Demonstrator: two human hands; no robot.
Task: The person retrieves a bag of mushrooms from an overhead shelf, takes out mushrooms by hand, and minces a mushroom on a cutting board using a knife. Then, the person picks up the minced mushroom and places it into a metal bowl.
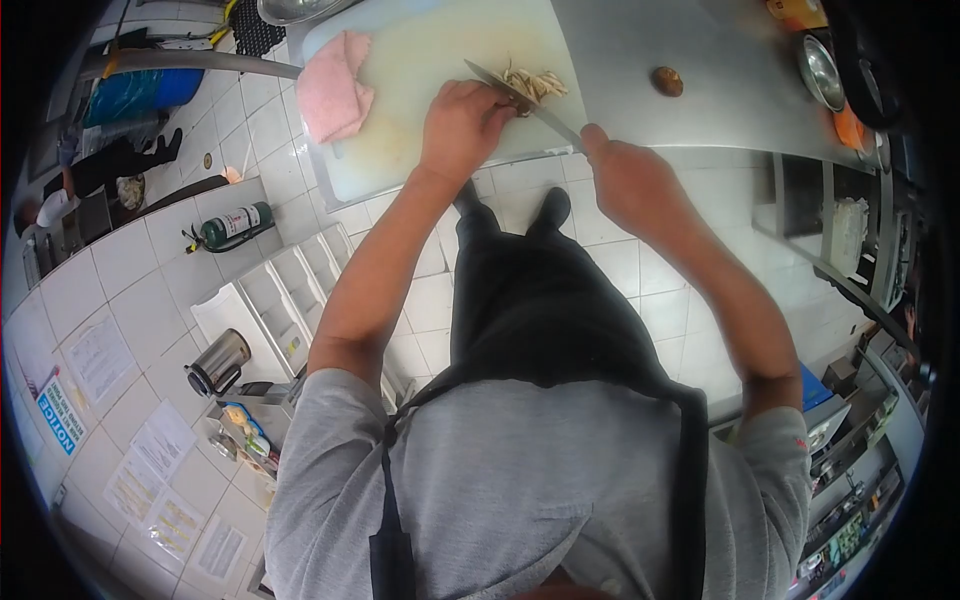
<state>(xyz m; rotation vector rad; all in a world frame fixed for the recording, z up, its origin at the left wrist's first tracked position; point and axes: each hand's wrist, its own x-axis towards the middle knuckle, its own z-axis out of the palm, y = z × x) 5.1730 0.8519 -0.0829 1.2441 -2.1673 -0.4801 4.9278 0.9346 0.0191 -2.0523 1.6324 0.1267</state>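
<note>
My right hand (pixel 632 185) is wrapped round the handle of a kitchen knife (pixel 545 118), its blade slanting up and left over the white cutting board (pixel 420 50). On the left side of the blade, my left hand (pixel 465 125) has its fingers bent and pressed together on a brown mushroom piece, mostly hidden by the fingers and blade. Thin pale mushroom slices (pixel 540 84) lie in a small heap just right of the blade. A whole brown mushroom (pixel 667 81) rests on the steel counter (pixel 640 30), to the right of the board.
A folded pink cloth (pixel 335 88) lies on the board's left side. A metal bowl (pixel 820 72) stands at the far right of the counter, another bowl (pixel 300 8) at the top left. A fire extinguisher (pixel 235 226) is at left. Another person (pixel 100 170) is farther off at left.
</note>
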